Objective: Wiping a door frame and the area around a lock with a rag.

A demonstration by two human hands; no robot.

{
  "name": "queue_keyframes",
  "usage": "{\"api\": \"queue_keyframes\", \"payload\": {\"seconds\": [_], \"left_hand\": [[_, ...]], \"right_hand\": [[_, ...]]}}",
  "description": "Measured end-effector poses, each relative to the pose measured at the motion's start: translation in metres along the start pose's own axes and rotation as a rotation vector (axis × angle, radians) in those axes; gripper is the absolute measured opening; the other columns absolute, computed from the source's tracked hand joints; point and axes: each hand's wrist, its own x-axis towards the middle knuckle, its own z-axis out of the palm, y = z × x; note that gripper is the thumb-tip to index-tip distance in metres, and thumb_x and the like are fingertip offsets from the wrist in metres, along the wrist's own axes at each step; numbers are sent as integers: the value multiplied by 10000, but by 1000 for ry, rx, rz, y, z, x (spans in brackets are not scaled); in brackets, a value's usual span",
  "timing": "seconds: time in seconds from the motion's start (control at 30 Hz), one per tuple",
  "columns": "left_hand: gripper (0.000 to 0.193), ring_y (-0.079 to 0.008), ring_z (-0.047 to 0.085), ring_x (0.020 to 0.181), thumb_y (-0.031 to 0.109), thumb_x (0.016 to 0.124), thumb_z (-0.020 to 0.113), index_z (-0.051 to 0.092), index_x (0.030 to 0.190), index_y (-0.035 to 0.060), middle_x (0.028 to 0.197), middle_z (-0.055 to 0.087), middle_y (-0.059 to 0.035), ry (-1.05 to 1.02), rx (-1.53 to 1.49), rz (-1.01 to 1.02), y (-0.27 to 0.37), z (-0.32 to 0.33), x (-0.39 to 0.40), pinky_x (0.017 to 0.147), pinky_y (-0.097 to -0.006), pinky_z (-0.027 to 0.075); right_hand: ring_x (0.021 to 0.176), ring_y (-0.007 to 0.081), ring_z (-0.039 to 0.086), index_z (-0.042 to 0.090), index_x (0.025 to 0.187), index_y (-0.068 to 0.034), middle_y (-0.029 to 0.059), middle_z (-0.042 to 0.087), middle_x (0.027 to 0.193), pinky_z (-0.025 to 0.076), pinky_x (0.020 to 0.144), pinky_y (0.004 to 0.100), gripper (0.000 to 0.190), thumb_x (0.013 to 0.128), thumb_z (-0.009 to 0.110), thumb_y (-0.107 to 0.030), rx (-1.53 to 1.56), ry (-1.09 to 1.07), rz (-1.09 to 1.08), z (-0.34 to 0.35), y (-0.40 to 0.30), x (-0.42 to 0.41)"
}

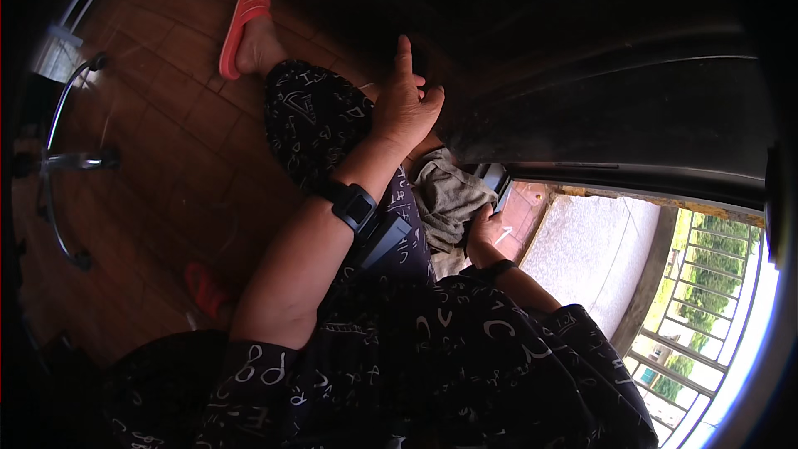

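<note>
My left hand [405, 106] reaches up in front of a large dark glossy panel [592, 112]. Its index finger is stretched out, the thumb stands apart and other fingers curl; nothing shows in it, though the palm is hidden. A black wrist device [354, 206] is strapped to that arm. Lower and to the right, my right hand [485, 234] grips the edge of a crumpled grey cloth [446, 199]. This cloth lies beside my patterned trouser leg, near the panel's lower edge. A dark band [495, 269] circles my right wrist.
A chair base with casters [78, 161] stands at the left on brown floor tiles [181, 118]. One foot wears a red slide sandal [246, 25]; another red sandal [206, 290] is in shadow. At right are a pale floor [592, 249] and a metal railing [717, 280].
</note>
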Motion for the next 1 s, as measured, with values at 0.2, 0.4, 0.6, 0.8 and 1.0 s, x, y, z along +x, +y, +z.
{"api": "queue_keyframes", "payload": {"seconds": [0.2, 0.4, 0.6, 0.8, 1.0], "left_hand": [[659, -176, 556, 715, 133, 715, 607, 273, 1279, 59, 901, 556, -104, 59, 12, 143, 0, 1, -11, 627, -288, 479], [494, -189, 569, 753, 130, 707, 627, 405, 1143, 61, 936, 558, -101, -14, 150, 283, 6, 11, -27, 591, -304, 488], [563, -258, 573, 796, 131, 696, 618, 352, 1182, 32, 954, 556, -135, -128, 271, 455, 10, 13, -47, 668, -329, 485], [599, -297, 563, 851, 146, 691, 608, 322, 1193, -15, 960, 545, -173, -263, 297, 423, 14, 14, -56, 702, -353, 474], [660, -324, 552, 819, 166, 689, 610, 278, 1225, -29, 986, 523, -200, -300, 398, 482, 14, 17, -62, 708, -372, 469]], "right_hand": [[868, 453, 508, 477, 1003, 68, 320, 535, 905, 373, 791, 448, 525, 769, 398, -395, 22, -29, 5, -4, -7, -6], [882, 448, 504, 478, 981, 65, 320, 533, 911, 370, 796, 446, 526, 770, 398, -410, 6, 4, -8, 5, 6, 4], [855, 457, 513, 476, 996, 61, 316, 541, 899, 380, 775, 459, 537, 772, 389, -418, -83, -7, 21, 3, 5, 5], [868, 455, 513, 471, 1023, 50, 313, 541, 912, 388, 781, 459, 546, 776, 395, -431, -62, -20, 10, -1, -2, -1], [905, 452, 505, 445, 1070, 3, 305, 534, 949, 378, 809, 462, 539, 765, 358, -433, -24, -49, 20, 1, 2, 1]]}}
